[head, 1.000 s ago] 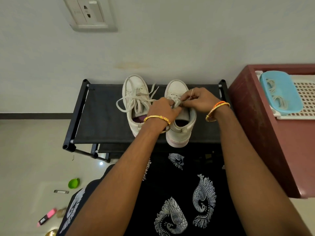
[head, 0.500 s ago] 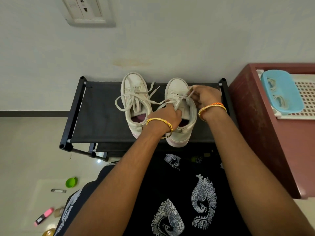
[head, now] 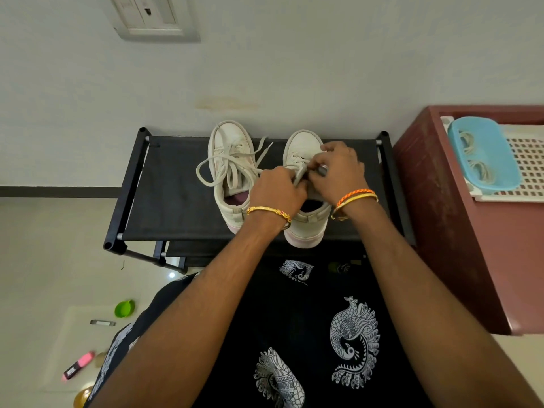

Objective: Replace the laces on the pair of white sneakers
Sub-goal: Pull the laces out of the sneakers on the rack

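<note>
Two white sneakers stand side by side on a black fabric rack (head: 176, 195), toes toward the wall. The left sneaker (head: 231, 148) has loose laces (head: 223, 169) spilling off to its left and right. Over the tongue of the right sneaker (head: 303, 145), both my hands work close together. My left hand (head: 276, 189) pinches the grey-white lace (head: 300, 173) of that shoe. My right hand (head: 338, 169) curls its fingers round the same lace near the eyelets. The hands hide most of the right shoe's lacing.
A dark red cabinet (head: 459, 231) stands to the right, carrying a white perforated tray (head: 527, 160) and a blue basket (head: 485, 154) with coiled laces inside. On the floor at lower left lie a green lid (head: 124, 308), a pink highlighter (head: 78, 365) and a small metal piece (head: 102, 322).
My right hand has come back down from the toe side toward my left hand, and both hands now meet over the right shoe's tongue. The lace stretched between them has slackened.
</note>
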A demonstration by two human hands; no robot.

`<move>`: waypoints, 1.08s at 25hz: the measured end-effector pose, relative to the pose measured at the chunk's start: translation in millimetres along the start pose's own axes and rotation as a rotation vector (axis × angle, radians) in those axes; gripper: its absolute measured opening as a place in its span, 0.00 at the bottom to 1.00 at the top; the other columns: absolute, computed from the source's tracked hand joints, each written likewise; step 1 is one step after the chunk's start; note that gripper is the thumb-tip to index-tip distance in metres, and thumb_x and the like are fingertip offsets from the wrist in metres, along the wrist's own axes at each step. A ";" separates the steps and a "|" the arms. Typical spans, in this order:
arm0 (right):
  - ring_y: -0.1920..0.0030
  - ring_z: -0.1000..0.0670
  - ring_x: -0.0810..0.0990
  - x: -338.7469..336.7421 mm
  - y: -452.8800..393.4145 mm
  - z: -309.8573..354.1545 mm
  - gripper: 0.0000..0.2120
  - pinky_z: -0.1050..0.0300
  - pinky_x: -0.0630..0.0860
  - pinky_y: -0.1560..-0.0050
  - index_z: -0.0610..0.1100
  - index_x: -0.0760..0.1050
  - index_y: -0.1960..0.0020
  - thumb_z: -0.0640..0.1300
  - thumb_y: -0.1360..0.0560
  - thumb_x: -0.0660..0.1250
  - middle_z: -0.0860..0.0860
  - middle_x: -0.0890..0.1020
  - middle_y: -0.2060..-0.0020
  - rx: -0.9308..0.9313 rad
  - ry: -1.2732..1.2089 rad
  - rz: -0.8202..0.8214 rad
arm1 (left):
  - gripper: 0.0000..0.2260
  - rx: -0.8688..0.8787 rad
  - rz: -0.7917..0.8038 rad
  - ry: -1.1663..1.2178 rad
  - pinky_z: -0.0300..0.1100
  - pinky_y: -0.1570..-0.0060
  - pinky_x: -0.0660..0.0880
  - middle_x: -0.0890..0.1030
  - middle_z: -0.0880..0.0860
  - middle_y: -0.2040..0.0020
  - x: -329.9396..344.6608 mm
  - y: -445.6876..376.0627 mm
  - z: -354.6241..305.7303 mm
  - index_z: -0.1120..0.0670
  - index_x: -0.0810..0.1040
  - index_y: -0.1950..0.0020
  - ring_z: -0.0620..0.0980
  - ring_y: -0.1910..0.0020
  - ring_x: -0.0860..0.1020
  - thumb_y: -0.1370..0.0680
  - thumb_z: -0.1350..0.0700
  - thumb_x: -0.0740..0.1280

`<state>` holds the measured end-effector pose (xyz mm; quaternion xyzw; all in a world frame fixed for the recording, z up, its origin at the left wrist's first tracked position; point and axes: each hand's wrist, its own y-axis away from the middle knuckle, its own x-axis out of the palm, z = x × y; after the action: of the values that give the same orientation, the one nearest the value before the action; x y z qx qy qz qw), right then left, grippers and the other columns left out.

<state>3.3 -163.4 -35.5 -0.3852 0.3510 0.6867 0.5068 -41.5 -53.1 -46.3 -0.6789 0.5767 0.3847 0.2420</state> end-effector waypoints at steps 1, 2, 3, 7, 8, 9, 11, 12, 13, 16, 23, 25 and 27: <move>0.32 0.45 0.64 0.5 -0.8 -1.1 0.08 0.47 0.61 0.34 0.46 0.81 0.48 0.44 0.26 0.68 0.47 0.69 0.33 -0.003 0.001 -0.029 | 0.11 -0.010 -0.006 -0.005 0.42 0.66 0.64 0.73 0.50 0.70 0.3 0.9 -0.6 0.57 0.80 0.59 0.54 0.66 0.72 0.24 0.52 0.63; 0.32 0.46 0.65 0.8 -1.6 -2.4 0.05 0.47 0.61 0.34 0.46 0.81 0.52 0.44 0.27 0.68 0.47 0.69 0.34 0.006 -0.038 -0.052 | 0.11 -0.027 -0.010 -0.019 0.42 0.66 0.64 0.75 0.51 0.67 0.5 2.1 -1.3 0.55 0.81 0.55 0.53 0.65 0.72 0.23 0.51 0.62; 0.33 0.47 0.66 0.0 -1.8 -3.0 0.02 0.49 0.62 0.34 0.47 0.81 0.56 0.43 0.27 0.70 0.48 0.71 0.36 0.026 -0.150 -0.069 | 0.11 -0.043 -0.016 -0.040 0.42 0.65 0.64 0.76 0.51 0.65 0.8 3.2 -2.0 0.55 0.81 0.52 0.52 0.65 0.71 0.23 0.51 0.61; 0.55 0.58 0.77 -17.3 -3.2 -3.3 0.11 0.72 0.72 0.58 0.46 0.75 0.65 0.33 0.28 0.68 0.49 0.78 0.60 0.160 -0.902 -0.070 | 0.12 -0.069 -0.041 -0.080 0.43 0.64 0.64 0.73 0.51 0.64 2.2 6.2 -5.2 0.54 0.81 0.51 0.51 0.64 0.70 0.22 0.51 0.60; 0.61 0.59 0.77 -21.5 -3.7 -4.4 0.11 0.72 0.72 0.63 0.46 0.74 0.65 0.33 0.27 0.67 0.50 0.78 0.63 0.190 -1.057 -0.077 | 0.12 -0.073 -0.040 -0.076 0.43 0.65 0.64 0.74 0.51 0.64 2.1 7.0 -5.8 0.54 0.81 0.51 0.52 0.64 0.70 0.22 0.51 0.60; 0.63 0.58 0.77 -25.3 -4.4 -5.4 0.11 0.70 0.73 0.64 0.46 0.73 0.63 0.33 0.26 0.65 0.50 0.79 0.64 0.226 -1.213 -0.075 | 0.13 -0.076 -0.037 -0.072 0.43 0.65 0.64 0.74 0.51 0.64 2.4 7.1 -6.0 0.54 0.81 0.50 0.52 0.64 0.70 0.22 0.51 0.59; 0.63 0.55 0.78 -29.7 -7.1 -7.1 0.10 0.62 0.75 0.62 0.46 0.71 0.61 0.35 0.23 0.62 0.52 0.81 0.65 0.273 -1.476 -0.056 | 0.13 -0.088 -0.028 -0.076 0.43 0.64 0.64 0.74 0.51 0.63 2.6 6.6 -6.2 0.53 0.81 0.49 0.52 0.64 0.70 0.22 0.50 0.59; 0.64 0.55 0.78 -30.1 -9.2 -7.5 0.10 0.59 0.74 0.61 0.46 0.71 0.61 0.35 0.23 0.62 0.53 0.81 0.67 0.282 -1.520 -0.076 | 0.13 -0.096 -0.013 -0.083 0.43 0.64 0.65 0.75 0.52 0.62 3.0 6.2 -6.0 0.54 0.80 0.48 0.52 0.63 0.70 0.22 0.49 0.58; 0.67 0.56 0.77 -29.5 -11.0 -7.1 0.09 0.59 0.73 0.63 0.47 0.71 0.61 0.36 0.24 0.63 0.54 0.80 0.69 0.282 -1.480 -0.122 | 0.14 -0.100 0.011 -0.095 0.43 0.63 0.65 0.77 0.53 0.60 3.5 5.6 -5.7 0.54 0.79 0.47 0.52 0.62 0.71 0.21 0.49 0.57; 0.62 0.58 0.76 -20.5 -10.5 -11.5 0.06 0.56 0.73 0.57 0.50 0.74 0.60 0.39 0.29 0.67 0.53 0.76 0.62 0.124 -0.749 -0.256 | 0.16 -0.082 0.096 -0.148 0.45 0.59 0.65 0.80 0.57 0.50 5.5 3.0 -4.2 0.56 0.74 0.42 0.57 0.55 0.75 0.20 0.49 0.54; 0.33 0.44 0.62 -1.4 5.3 0.9 0.11 0.48 0.58 0.33 0.47 0.80 0.44 0.44 0.25 0.65 0.47 0.69 0.35 0.018 -0.029 0.046 | 0.16 -0.102 0.212 -0.118 0.44 0.56 0.66 0.77 0.60 0.43 1.2 -2.8 -8.1 0.58 0.71 0.38 0.60 0.46 0.75 0.20 0.50 0.54; 0.33 0.45 0.62 -3.3 8.5 3.8 0.08 0.48 0.56 0.33 0.47 0.81 0.48 0.45 0.26 0.67 0.48 0.67 0.33 0.049 -0.053 0.001 | 0.16 -0.117 0.214 -0.123 0.45 0.55 0.66 0.77 0.60 0.42 0.5 -2.1 -9.9 0.58 0.71 0.38 0.61 0.45 0.75 0.20 0.51 0.54; 0.32 0.47 0.62 -8.9 14.5 4.8 0.04 0.49 0.54 0.32 0.49 0.81 0.53 0.45 0.27 0.69 0.50 0.64 0.31 0.057 -0.053 -0.034 | 0.16 -0.145 0.206 -0.130 0.46 0.54 0.66 0.77 0.60 0.41 0.2 0.1 -12.2 0.59 0.70 0.38 0.61 0.43 0.75 0.20 0.52 0.55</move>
<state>-9.9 -166.5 -24.1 -0.3582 0.3505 0.6776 0.5382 -38.6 -62.6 -39.4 -0.6055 0.5972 0.4911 0.1885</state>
